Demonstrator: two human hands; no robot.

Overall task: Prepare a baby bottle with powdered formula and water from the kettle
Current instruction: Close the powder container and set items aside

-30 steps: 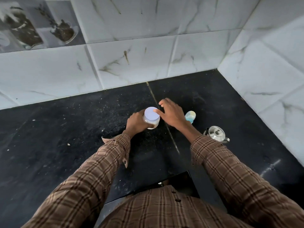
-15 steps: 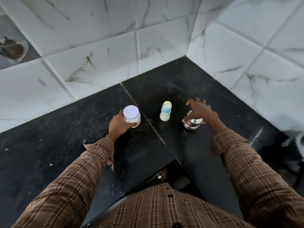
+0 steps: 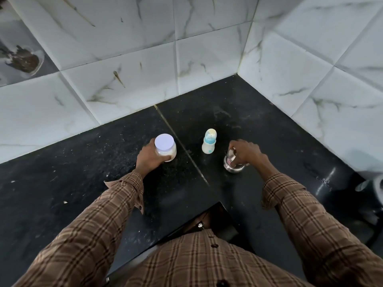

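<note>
At frame centre on the black counter (image 3: 87, 183), the left hand (image 3: 147, 160) grips the white-lidded jar (image 3: 165, 147), the right hand (image 3: 246, 152) curls around the steel kettle (image 3: 233, 165), and the bottle (image 3: 209, 144) stands upright between them, untouched.

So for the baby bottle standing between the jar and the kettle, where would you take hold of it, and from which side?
Probably round the pale body of the baby bottle, below its blue collar, coming from the near side. It stands upright and untouched on the black counter, and its capped top narrows. The left hand holds the formula jar and the right hand grips the kettle, so either must let go first.
</note>
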